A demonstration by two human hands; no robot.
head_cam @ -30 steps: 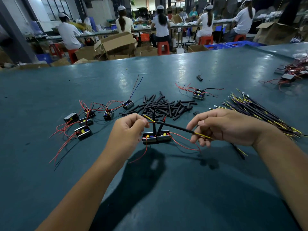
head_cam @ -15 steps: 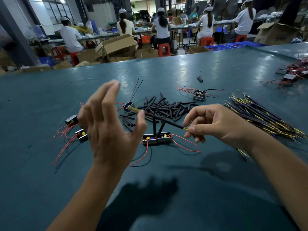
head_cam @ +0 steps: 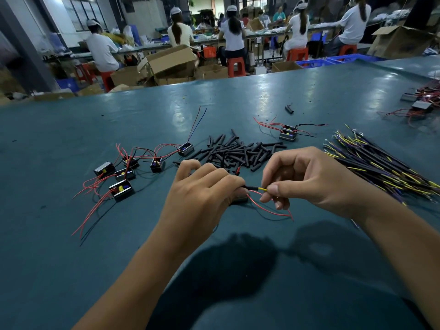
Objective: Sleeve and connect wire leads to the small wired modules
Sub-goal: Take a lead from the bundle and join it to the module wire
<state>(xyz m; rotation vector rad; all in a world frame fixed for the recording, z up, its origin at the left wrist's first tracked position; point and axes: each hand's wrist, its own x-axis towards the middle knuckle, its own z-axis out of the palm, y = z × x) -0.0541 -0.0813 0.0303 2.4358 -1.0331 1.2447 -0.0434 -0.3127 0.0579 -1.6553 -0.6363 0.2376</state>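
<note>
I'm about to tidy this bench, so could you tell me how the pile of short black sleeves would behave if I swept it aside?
The black sleeves are short round tubes lying loose and crisscrossed, so they would probably roll and scatter. They look light and hollow; one stray sleeve already lies apart on the table.

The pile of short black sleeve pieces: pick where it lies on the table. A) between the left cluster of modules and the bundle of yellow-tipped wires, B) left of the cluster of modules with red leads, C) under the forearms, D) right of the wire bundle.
A: the pile of black sleeve pieces lies mid-table, with the cluster of modules to its left and the bundle of yellow-tipped wires to its right.
</note>
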